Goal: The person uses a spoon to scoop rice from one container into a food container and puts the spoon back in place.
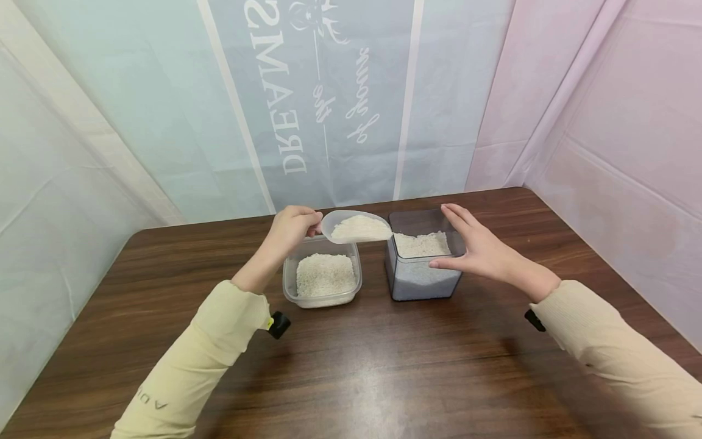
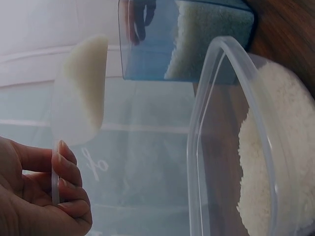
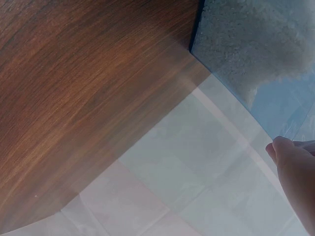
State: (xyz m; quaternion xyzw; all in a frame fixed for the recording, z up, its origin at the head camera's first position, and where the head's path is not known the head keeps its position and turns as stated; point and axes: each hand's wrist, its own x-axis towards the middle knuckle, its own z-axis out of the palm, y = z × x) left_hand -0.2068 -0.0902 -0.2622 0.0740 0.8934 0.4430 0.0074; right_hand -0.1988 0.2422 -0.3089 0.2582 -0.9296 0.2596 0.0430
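flanking the scoop (image 1: 356, 227): clear tub (image 1: 322, 297), grey box (image 1: 422, 283).

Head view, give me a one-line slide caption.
Left hand holds a scoop of rice over two tubs while the right hand steadies the square tub.

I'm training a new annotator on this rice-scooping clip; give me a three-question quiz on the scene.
1. True or false: the scoop is empty.
2. Which hand steadies the square container? A left, B right.
3. The left hand holds the scoop by its ____.

Key: 1 false, it carries rice. 2 B, the right hand. 3 handle.
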